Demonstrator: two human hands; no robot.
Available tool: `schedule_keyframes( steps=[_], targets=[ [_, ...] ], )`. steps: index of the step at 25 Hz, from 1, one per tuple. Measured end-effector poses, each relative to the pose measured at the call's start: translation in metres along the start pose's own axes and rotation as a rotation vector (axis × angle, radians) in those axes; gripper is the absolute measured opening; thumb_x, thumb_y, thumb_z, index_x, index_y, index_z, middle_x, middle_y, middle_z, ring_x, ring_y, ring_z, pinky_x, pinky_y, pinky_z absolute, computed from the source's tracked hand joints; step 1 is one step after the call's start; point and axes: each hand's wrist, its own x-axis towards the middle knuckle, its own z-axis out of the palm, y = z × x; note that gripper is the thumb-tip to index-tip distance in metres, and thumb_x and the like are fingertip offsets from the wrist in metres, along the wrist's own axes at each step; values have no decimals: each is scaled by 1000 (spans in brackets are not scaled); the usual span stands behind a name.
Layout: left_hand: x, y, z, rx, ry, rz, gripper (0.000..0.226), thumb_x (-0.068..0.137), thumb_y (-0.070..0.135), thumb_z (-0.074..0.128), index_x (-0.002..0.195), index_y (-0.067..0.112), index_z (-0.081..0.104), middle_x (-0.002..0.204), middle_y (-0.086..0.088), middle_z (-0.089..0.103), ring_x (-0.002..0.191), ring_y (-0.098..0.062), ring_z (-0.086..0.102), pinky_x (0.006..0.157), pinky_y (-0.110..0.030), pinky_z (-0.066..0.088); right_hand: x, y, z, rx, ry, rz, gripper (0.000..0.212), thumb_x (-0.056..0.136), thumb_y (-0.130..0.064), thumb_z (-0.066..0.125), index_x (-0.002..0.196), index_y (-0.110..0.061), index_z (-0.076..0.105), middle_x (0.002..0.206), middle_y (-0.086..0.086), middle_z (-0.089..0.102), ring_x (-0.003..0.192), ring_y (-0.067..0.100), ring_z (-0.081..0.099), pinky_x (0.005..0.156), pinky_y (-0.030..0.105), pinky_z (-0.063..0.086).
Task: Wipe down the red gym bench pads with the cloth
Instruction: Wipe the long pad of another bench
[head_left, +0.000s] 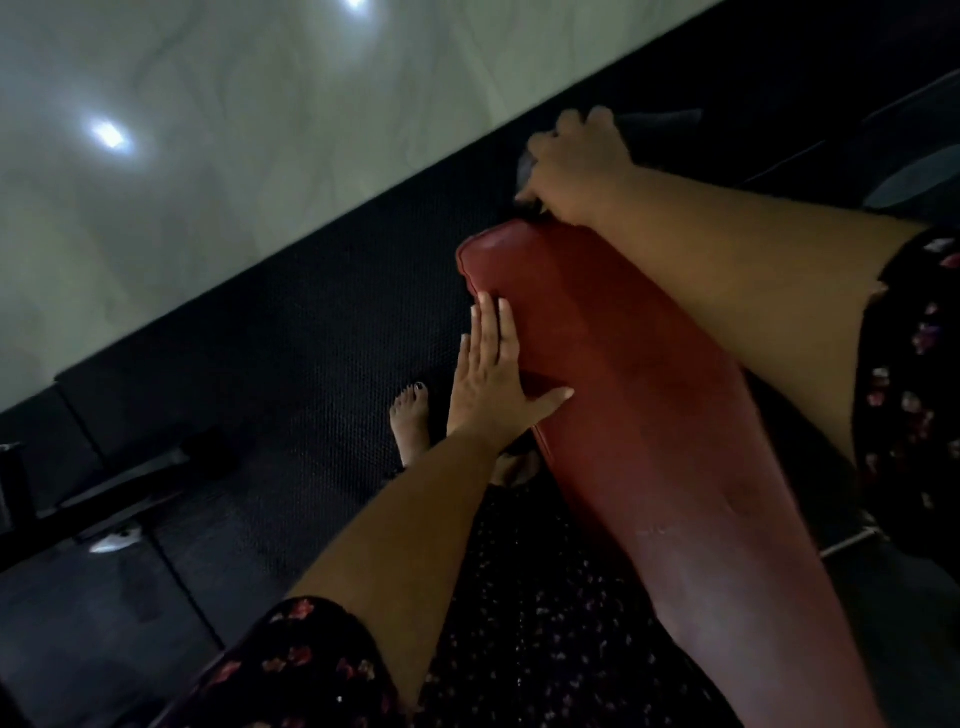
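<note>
Your left hand: flat, fingers straight, on red bench pad edge. Your right hand: curled round dark cloth at pad's far end.

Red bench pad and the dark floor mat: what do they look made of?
Red bench pad: probably vinyl or leatherette, smooth with a soft sheen and a piped edge seam. Dark floor mat: likely rubber, matte, with a fine dotted texture.

pad: 1, red | cloth: 1, dark | hands: 2, left hand and right hand | feet: 2, bare | glints on floor: 2 | floral sleeves: 2
</note>
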Motion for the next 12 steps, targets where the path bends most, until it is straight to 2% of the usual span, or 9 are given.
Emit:
schedule_keyframes(
  steps=[2, 4, 6, 9, 10, 12],
  targets=[
    [2, -2, -2, 79, -3, 5, 125, 77, 80, 48, 143, 14, -35, 147, -4, -44, 138, -16, -39, 116, -36, -22, 0, -3, 1, -1, -35, -20, 39, 99, -26, 47, 138, -30, 52, 138, 13, 44, 122, 41, 38, 98, 48, 33],
    [7, -4, -7, 168, 15, 19, 128, 74, 84, 46, 147, 11, -29, 149, -5, -41, 139, -17, -39, 113, -37, -27, -4, -14, 2, 62, 11, -163, 43, 99, -27, 44, 140, -41, 46, 144, 13, 39, 121, 41, 38, 94, 46, 35],
    [20, -2, -20, 255, 25, 88, 129, 72, 86, 45, 152, 10, -21, 155, -8, -35, 141, -20, -35, 114, -39, -26, -15, 1, 9, 144, 50, -189, 46, 99, -26, 46, 140, -45, 43, 150, 12, 34, 122, 42, 38, 93, 47, 34],
    [52, 15, -46, 333, 56, 245, 120, 76, 84, 40, 155, 10, -11, 162, -13, -19, 148, -26, -21, 120, -47, -13, -39, 64, 29, 272, -22, 122, 48, 98, -23, 51, 141, -43, 44, 150, 12, 32, 123, 42, 36, 96, 47, 34],
    [67, 25, -55, 310, 72, 284, 116, 77, 82, 39, 155, 10, -8, 162, -13, -16, 149, -27, -18, 121, -47, -10, -46, 85, 38, 345, -103, 223, 54, 96, -18, 53, 143, -43, 41, 150, 13, 32, 123, 43, 37, 96, 47, 37],
    [96, 45, -66, 270, 58, 299, 117, 77, 81, 40, 156, 10, -8, 163, -11, -15, 150, -26, -16, 121, -47, -7, -60, 107, 53, 633, -280, 281, 67, 92, -10, 56, 147, -40, 34, 146, 13, 36, 119, 39, 45, 94, 42, 45]
  ],
)
